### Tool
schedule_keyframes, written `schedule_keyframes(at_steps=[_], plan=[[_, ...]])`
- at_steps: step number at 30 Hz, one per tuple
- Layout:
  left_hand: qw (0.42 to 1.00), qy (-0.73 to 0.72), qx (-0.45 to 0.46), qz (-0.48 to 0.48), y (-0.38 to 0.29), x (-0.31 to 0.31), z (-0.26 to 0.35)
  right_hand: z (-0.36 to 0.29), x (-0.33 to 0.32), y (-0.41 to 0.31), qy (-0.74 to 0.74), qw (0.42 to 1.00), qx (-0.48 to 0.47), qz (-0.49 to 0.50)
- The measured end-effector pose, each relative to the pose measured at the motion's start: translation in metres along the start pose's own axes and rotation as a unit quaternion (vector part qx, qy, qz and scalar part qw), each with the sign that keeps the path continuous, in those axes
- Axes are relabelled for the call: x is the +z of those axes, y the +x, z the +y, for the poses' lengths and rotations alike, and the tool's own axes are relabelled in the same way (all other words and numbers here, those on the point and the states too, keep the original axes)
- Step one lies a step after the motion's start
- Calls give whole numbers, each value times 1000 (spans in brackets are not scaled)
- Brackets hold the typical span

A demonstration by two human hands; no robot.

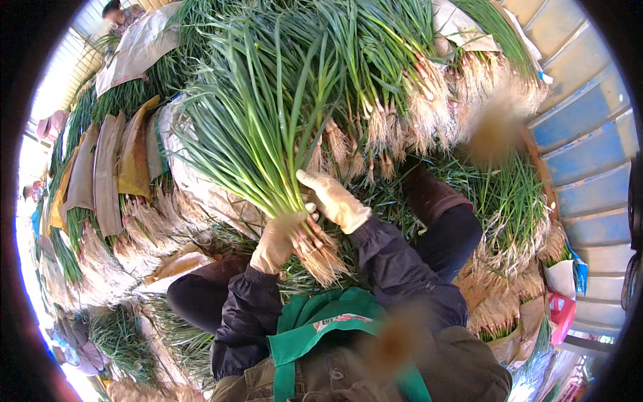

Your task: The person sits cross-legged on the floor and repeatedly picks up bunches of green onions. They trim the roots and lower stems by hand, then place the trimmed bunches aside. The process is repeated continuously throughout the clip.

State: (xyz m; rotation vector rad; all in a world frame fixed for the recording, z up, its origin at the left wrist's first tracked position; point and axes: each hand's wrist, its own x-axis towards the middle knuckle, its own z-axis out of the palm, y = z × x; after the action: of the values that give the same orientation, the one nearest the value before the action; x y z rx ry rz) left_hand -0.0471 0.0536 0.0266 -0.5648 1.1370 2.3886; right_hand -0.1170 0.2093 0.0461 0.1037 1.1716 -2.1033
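A bunch of green allium plants (256, 171), like green garlic, with long flat leaves and pale stringy roots, slants up to the left before me. My left hand (279, 241), in a cream work glove, is closed around the lower stalks just above the roots. From the right, my right hand (336, 198), gloved alike, holds the same bunch. Its thumb rests along the stalks, and the fingertips show beside the left hand; the rest of its fingers are hidden. The roots (321, 256) hang free below both hands, over my lap.
A heap of loose plants (377, 65) lies ahead, roots towards me. Bundles wrapped in sacking (108, 176) are stacked at left. More rooted plants (512, 211) lie at right, beside a blue-and-cream metal wall (577, 161). A pink plastic stool (561, 316) stands behind them. A person (120, 17) is at far left.
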Motion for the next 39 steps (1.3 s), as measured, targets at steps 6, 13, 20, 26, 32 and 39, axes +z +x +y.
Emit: schedule_keyframes(at_steps=[6, 13, 20, 26, 32, 39], plan=[[999, -5, -8, 45, -5, -27, -8, 28, 31, 1, 167, 975, -2, 148], [995, -80, 13, 51, 0, -55, -26, 22, 46, -1, 155, 976, 3, 150], [986, -135, -51, -87, -35, -76, -14, 54, 38, 23, -31, 998, -37, 34], [901, -284, -138, -299, -59, -65, 7, 28, 26, 6, -504, 829, -226, 89], [876, -227, 174, -388, -55, -43, 48, -30, -23, -17, -793, 606, 3, -67], [985, -22, 156, -73, 12, 31, 79, -35, -28, 50, -688, 644, -139, 304]])
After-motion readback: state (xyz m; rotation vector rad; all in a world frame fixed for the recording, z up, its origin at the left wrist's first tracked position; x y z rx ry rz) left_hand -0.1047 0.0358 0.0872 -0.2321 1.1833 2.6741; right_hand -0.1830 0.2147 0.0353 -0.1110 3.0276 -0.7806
